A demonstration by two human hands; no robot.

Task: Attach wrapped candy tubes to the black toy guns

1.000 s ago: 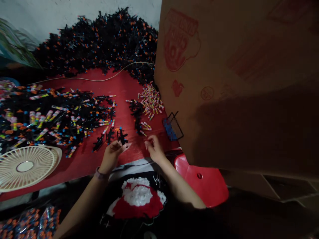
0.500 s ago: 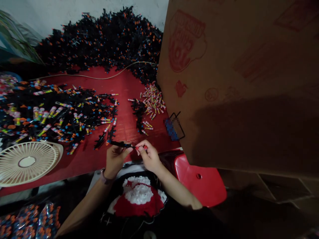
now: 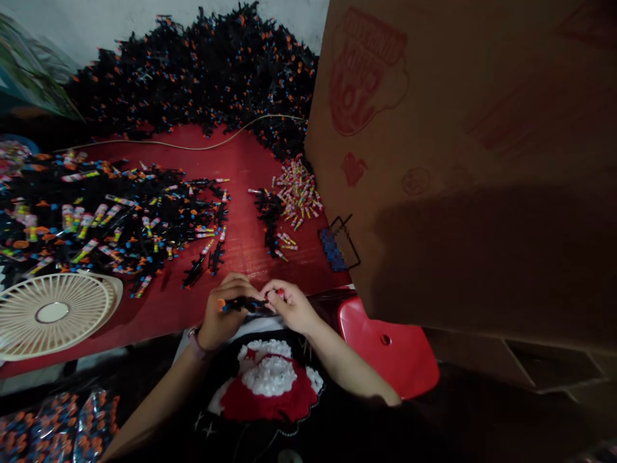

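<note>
My left hand (image 3: 218, 323) is closed around a black toy gun (image 3: 243, 304), whose orange tip points left. My right hand (image 3: 295, 311) pinches a small tube with a red end (image 3: 281, 293) at the gun's right end; fingers hide most of the tube, and I cannot tell whether the two are joined. Beyond my hands, several black toy guns (image 3: 268, 222) lie in a narrow row beside a pile of small pink-and-yellow tubes (image 3: 301, 193). To the left spreads a heap of toy guns with tubes (image 3: 116, 215).
A large mound of black toy guns (image 3: 202, 71) rests against the wall, with a pale cord (image 3: 193, 148) before it. A white fan (image 3: 53, 313) stands at left. On the right are a tall cardboard box (image 3: 457, 161) and a red stool (image 3: 390, 350). Filled clear bags (image 3: 53, 427) lie lower left.
The toy gun has come lower and turned over, so its orange tip shows at the left hand. My left fingers now reach over it, and both hands stay close together.
</note>
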